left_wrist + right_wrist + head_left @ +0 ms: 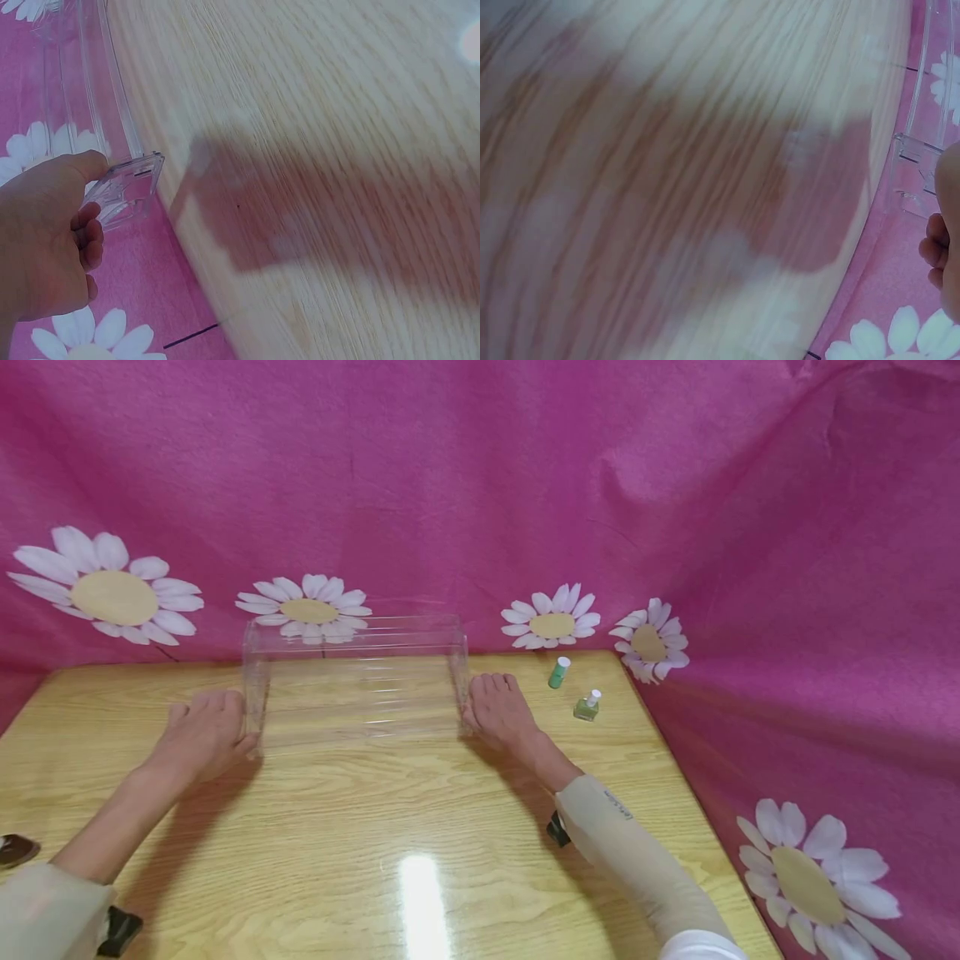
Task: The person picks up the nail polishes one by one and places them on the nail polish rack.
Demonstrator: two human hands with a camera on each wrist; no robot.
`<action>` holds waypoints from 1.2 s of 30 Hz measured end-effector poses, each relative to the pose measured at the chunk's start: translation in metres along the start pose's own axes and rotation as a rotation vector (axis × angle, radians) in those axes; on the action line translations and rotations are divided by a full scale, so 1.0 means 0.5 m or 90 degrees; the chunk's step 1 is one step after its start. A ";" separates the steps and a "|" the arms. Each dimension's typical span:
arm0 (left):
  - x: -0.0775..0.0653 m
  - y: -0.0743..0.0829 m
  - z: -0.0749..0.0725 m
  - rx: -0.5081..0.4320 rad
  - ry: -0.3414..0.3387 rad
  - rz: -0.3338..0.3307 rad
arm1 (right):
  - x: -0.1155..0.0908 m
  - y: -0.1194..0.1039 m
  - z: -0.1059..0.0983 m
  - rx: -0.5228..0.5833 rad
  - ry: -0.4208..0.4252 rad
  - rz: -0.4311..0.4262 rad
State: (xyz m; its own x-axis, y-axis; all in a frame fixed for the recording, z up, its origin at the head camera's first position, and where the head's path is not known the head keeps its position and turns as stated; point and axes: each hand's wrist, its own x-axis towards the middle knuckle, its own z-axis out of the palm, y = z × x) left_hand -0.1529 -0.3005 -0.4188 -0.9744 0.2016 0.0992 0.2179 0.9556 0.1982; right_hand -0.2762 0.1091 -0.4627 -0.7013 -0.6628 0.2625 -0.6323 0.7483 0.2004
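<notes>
A clear plastic rack [360,647] with several stepped rails stands at the back of the table in the head view. My left hand [202,735] grips its left end panel. In the left wrist view the thumb lies over the edge of that transparent panel [154,166], with the fingers curled behind it. At the opposite end, my right hand [501,710] holds the right end panel, knuckles up. The right wrist view catches only part of this hand [949,240] beside the panel's corner [904,142].
Right of the rack stand a green nail polish bottle [558,673] and an olive one [587,706], both white-capped. A dark brown object [17,850] lies at the table's left edge. Pink flowered cloth [420,485] hangs behind the wooden table [337,860] and along its right side.
</notes>
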 end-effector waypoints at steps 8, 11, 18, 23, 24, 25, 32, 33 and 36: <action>0.016 0.009 0.007 0.001 -0.004 0.004 | -0.013 0.012 0.006 -0.003 0.017 0.006; 0.021 0.010 0.011 0.003 -0.002 0.005 | -0.016 0.015 0.006 0.003 0.018 0.011; 0.036 0.012 0.017 0.009 0.005 0.006 | -0.017 0.018 0.006 -0.012 -0.001 0.027; 0.042 0.013 0.022 0.000 0.010 0.010 | -0.017 0.020 0.010 -0.013 0.007 0.035; 0.043 0.013 0.023 -0.002 0.008 0.010 | -0.018 0.020 0.011 -0.012 0.008 0.036; 0.044 0.013 0.024 -0.004 0.006 0.008 | -0.018 0.021 0.012 -0.010 0.007 0.037; 0.052 0.017 0.031 -0.008 -0.001 0.006 | -0.020 0.025 0.019 0.011 0.007 0.044; 0.053 0.018 0.032 -0.009 -0.001 0.006 | -0.021 0.026 0.019 0.012 0.006 0.046; 0.057 0.021 0.035 -0.006 0.002 0.004 | -0.021 0.029 0.020 0.015 0.001 0.050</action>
State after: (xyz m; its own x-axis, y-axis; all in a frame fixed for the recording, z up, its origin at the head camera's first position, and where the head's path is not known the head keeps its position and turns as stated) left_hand -0.1793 -0.2809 -0.4308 -0.9728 0.2068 0.1043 0.2246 0.9524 0.2062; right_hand -0.2812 0.1267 -0.4721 -0.7484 -0.6024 0.2775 -0.5832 0.7970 0.1573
